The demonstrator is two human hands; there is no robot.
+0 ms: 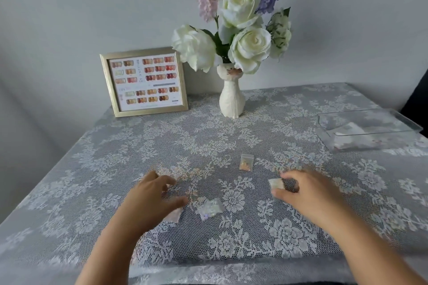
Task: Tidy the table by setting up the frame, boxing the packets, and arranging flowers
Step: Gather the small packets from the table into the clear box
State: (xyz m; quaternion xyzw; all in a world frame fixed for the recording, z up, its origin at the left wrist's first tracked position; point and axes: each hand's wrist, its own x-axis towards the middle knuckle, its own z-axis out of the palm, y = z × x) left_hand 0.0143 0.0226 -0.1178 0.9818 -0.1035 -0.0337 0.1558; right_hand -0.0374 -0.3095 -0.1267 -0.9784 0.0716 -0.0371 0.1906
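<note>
Gold-edged, the frame [144,81] stood upright at the back left of the lace tablecloth [92,169], showing rows of colour swatches; its writing was too small to read. White and purple flowers [240,28] sat in a white vase [232,97]. The right hand [310,192] pinched a small pale packet [276,184] between thumb and fingers. The left hand [152,196] hovered half open over another packet [174,215]. Two more packets [247,162] [210,208] lay between the hands; the clear box [370,127] stood far right.

A gold-framed picture [144,81] is standing at the back left of the lace-covered table [92,169], a white ceramic vase [232,97] to its right. A clear plastic box [368,127] is sitting far right. Small clear packets [247,162] are lying in front.
</note>
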